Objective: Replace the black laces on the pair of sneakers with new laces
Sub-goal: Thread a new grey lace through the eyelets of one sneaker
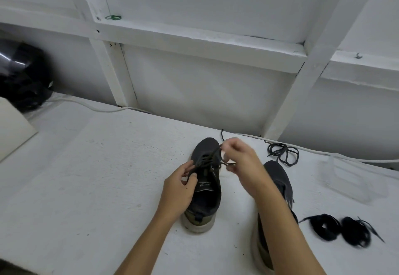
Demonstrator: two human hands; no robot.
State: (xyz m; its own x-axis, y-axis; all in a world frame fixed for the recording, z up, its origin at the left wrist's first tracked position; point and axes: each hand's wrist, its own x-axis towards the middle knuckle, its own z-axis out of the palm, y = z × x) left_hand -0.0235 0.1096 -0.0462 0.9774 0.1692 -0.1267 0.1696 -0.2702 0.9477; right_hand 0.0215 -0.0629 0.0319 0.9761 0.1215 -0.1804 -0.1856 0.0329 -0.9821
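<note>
While your forearms come in from the bottom edge, your left hand (180, 185) sits on the near-left side of the centre sneaker (204, 185), fingers curled, pinching a strand of its black lace (208, 158) by the tongue. Your right hand (239, 162) is raised over the shoe's right side, fingers clenched on the other lace end, which runs up past the toe; that hand is motion-blurred, so exact finger contact is unclear.

Centre sneaker: upright on its sole on the white tabletop (86, 177), long axis running away from you, heel nearest, toe toward the wall. Lace partly threaded through the eyelets.

Second sneaker (278, 188): just right of the first, largely hidden behind your right forearm, same orientation, heel near, toe far. Lacing not visible.

Right of it, near the edge: two coiled bundles of black laces (339, 229), side by side, touching or nearly so.

Further back, past the second sneaker's toe: a loose dark lace (284, 152) in loops on the tabletop.

Right side: clear plastic packaging (354, 179).

Along the wall base: a white cable (313, 150). Far left: a black bag (21, 76).
</note>
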